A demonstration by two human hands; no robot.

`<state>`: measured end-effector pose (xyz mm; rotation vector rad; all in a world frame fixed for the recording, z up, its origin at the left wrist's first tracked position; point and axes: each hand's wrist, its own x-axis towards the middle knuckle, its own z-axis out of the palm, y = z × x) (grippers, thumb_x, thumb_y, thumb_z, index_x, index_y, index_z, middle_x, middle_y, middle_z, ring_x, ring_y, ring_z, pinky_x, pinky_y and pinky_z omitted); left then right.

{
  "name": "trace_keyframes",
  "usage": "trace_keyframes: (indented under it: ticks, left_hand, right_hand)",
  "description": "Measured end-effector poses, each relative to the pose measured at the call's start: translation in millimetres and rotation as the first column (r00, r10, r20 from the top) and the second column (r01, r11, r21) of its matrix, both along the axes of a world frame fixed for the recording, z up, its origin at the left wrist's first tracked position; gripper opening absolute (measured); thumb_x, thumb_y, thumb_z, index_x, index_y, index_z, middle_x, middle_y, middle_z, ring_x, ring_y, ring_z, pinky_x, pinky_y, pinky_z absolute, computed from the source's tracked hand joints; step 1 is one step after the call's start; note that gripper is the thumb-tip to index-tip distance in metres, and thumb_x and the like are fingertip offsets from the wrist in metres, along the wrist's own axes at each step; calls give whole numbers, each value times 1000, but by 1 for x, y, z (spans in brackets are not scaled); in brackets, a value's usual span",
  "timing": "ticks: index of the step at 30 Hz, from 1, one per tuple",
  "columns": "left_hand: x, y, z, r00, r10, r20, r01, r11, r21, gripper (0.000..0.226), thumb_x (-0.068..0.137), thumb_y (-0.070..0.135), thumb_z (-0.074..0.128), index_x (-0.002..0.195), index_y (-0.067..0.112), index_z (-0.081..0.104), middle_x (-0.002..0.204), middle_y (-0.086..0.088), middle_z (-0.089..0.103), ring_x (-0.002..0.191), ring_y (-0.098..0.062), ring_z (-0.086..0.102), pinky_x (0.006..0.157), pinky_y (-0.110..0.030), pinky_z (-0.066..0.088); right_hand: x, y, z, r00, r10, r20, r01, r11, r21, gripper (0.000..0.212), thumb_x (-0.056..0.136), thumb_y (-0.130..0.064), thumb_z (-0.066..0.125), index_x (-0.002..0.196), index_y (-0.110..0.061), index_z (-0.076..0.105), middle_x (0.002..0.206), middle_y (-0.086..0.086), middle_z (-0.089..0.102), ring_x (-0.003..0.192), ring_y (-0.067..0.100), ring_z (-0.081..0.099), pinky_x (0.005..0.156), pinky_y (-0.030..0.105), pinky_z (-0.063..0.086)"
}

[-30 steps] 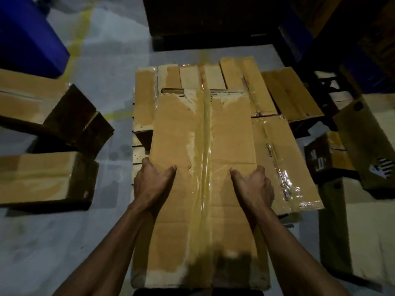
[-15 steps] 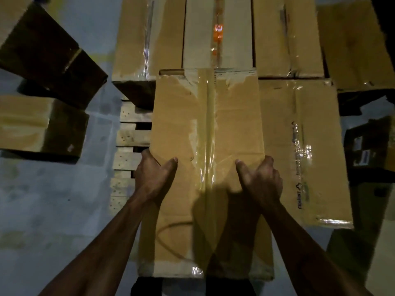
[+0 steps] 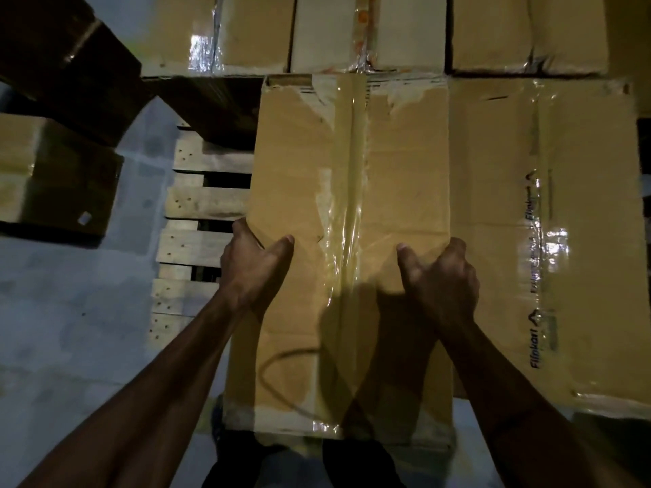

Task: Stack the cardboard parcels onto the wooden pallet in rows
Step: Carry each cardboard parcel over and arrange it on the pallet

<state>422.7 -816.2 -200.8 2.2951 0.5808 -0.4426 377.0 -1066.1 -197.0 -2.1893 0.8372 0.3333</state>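
Lower and further forward than a second ago, the long parcel (image 3: 352, 223) now abuts the back row (image 3: 331, 33) on the wooden pallet (image 3: 197, 202), beside the printed parcel (image 3: 549, 241). Left hand (image 3: 255, 269) and right hand (image 3: 440, 276) grip its side edges, thumbs on top, to steady it squarely into line.

Dim light falls on a pale grey, seemingly concrete floor (image 3: 81, 311).
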Motion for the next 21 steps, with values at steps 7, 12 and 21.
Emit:
trace_keyframes:
  ticks: [7,12,21]
  left_hand:
    - [17,-5,-24,1000,-4,16,5,998,-59,66,89,39,70,140,13,37,117,5,50,105,-15,49,87,-33,43]
    - [26,-10,-39,999,3,35,-1,997,-72,61,90,37,70,136,12,38,114,4,51,103,-14,49,83,-30,41]
    - [45,-16,-69,998,-50,43,54,993,-106,66,93,35,66,142,13,28,131,-3,49,108,-14,49,81,-29,43]
  right_hand:
    - [9,-1,-34,994,-21,103,35,991,-127,70,82,-50,70,128,-1,50,128,17,51,120,35,48,99,45,43]
    - [18,-7,-51,991,-5,132,26,987,-156,70,81,-50,72,127,-2,51,127,16,48,118,34,45,99,46,42]
    - [24,-4,-78,990,133,56,-99,907,-410,82,83,-54,68,143,-9,38,144,17,37,129,37,38,103,51,32]
